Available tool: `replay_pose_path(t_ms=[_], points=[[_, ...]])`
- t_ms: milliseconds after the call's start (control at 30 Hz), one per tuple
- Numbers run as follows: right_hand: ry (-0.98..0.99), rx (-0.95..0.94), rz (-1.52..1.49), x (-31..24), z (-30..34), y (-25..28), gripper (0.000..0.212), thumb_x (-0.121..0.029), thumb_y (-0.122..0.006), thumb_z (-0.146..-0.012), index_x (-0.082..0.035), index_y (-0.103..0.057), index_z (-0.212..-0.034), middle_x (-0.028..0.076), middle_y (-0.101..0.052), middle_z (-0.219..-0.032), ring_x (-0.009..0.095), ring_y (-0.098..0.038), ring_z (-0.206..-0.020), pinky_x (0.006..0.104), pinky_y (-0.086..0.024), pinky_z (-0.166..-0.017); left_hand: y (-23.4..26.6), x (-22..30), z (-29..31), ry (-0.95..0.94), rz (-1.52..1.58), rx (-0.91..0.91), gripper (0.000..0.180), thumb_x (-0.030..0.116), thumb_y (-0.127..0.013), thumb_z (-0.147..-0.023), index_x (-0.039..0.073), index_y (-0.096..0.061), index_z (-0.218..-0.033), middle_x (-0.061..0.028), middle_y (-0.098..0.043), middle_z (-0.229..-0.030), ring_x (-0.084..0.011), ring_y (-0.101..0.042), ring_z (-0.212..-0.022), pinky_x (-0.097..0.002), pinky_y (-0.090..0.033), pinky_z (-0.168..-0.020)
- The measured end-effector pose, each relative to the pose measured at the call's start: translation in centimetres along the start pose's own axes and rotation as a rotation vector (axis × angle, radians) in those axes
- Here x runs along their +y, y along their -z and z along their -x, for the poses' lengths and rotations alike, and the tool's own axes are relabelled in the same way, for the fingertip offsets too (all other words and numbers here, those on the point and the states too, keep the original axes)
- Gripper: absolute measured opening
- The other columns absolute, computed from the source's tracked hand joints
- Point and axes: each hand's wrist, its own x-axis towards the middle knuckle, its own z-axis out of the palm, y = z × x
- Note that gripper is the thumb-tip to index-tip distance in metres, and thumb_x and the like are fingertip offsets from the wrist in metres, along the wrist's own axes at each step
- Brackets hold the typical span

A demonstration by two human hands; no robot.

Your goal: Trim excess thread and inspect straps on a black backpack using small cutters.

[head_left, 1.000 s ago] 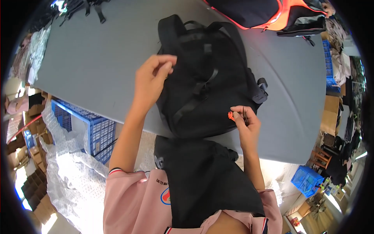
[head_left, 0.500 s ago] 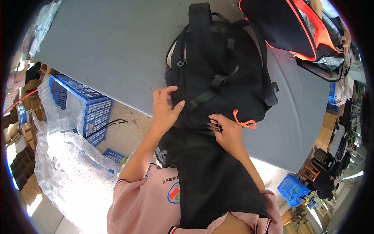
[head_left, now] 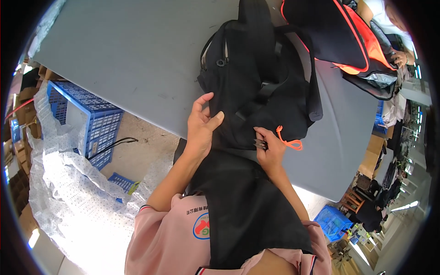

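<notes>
A black backpack (head_left: 247,78) lies on the grey table in front of me, its straps and a webbing strap with a buckle loose on top. At the bag's lower left side is my left hand (head_left: 201,126), open, with thumb and index finger spread against the fabric. My right hand (head_left: 271,149), at the lower edge of the bag, is closed around small thread snips (head_left: 259,144), their metal blades pointing left. A looped orange cord (head_left: 291,142) shows just beyond that hand; what it is tied to I cannot tell.
An open black and orange bag (head_left: 330,36) lies at the far right, with another person's hand (head_left: 401,58) beside it. Left of the grey table (head_left: 123,55) stand a blue crate (head_left: 103,119) and white dotted plastic wrap (head_left: 78,197). A blue bin (head_left: 332,222) sits lower right.
The backpack's upper part has shifted and folded, its top strap further up and its right strap now raised. My left hand has moved slightly right and up along the bag. The right hand keeps the snips.
</notes>
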Motion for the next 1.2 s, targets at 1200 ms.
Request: replay_pose_path(t_ms=[1200], points=[[-0.255, 0.412, -0.299, 0.6, 0.8, 5.0, 0.017, 0.004, -0.058, -0.082, -0.002, -0.063, -0.097, -0.003, -0.051, -0.065, 0.004, -0.039, -0.055, 0.0175, -0.033, -0.053, -1.3, 1.9, -2.5, 0.013, 0.108, -0.068, 0.050, 0.001, -0.055, -0.088, 0.011, -0.036, -0.134, -0.0077, -0.058, -0.107, -0.0158, -0.058, -0.096, -0.0330, -0.047, -0.088]])
